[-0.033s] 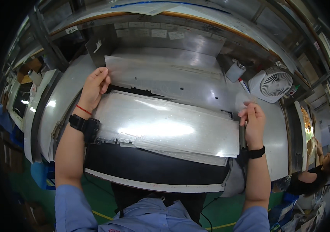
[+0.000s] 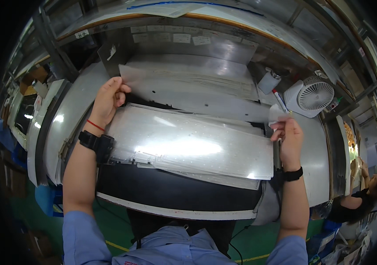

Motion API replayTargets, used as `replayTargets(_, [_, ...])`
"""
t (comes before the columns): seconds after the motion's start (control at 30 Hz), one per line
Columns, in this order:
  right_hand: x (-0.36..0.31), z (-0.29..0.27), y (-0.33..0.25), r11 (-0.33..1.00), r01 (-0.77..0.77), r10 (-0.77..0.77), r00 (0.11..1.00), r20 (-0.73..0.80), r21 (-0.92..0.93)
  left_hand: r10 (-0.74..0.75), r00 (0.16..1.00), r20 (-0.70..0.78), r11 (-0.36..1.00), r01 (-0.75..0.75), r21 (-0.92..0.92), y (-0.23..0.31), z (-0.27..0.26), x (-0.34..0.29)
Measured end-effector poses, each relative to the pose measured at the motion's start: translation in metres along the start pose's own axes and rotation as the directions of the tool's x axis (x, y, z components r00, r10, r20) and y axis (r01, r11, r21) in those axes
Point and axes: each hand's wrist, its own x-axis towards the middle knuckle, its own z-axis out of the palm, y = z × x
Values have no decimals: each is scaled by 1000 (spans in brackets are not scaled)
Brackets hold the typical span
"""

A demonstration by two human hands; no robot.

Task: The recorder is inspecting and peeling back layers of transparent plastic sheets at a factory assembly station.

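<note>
Between my hands is a thin, see-through plastic sheet (image 2: 184, 98), long and narrow, raised over the back of the bench and somewhat blurred. My left hand (image 2: 112, 93) pinches its left end, fingers curled. The right end is pinched by my right hand (image 2: 288, 130), thumb against fingers. Nearer to me, below the held sheet, lies a stack of shiny clear sheets (image 2: 188, 141), its edges slightly fanned and notched. The stack rests on a black mat (image 2: 175, 181). Through the held sheet, more layered sheets show behind it.
A white fan (image 2: 310, 96) stands at the back right, beside a white bottle (image 2: 269, 81) and a red-capped marker (image 2: 279, 98). A metal panel with paper labels (image 2: 182, 38) closes the back under a shelf. Another person (image 2: 360, 196) works at the far right.
The held sheet has tilted and bent a little between my hands, and its right corner has risen. My left fingers shifted slightly; my forearms look the same.
</note>
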Motion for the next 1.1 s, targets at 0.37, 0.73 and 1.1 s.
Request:
replayTargets(0.37, [2,6,-3,997,-63,65,997,36,-46,-20,999,33,997,18,68,-7,4,3])
replayTargets(0.73, [6,-4,13,994,-98,101,992,75,-43,-48,998,48,997,45,61,-7,5,3])
replayTargets(1.1, [8,-3,14,995,-95,96,991,91,-16,-93,995,42,992,89,92,-7,0,4])
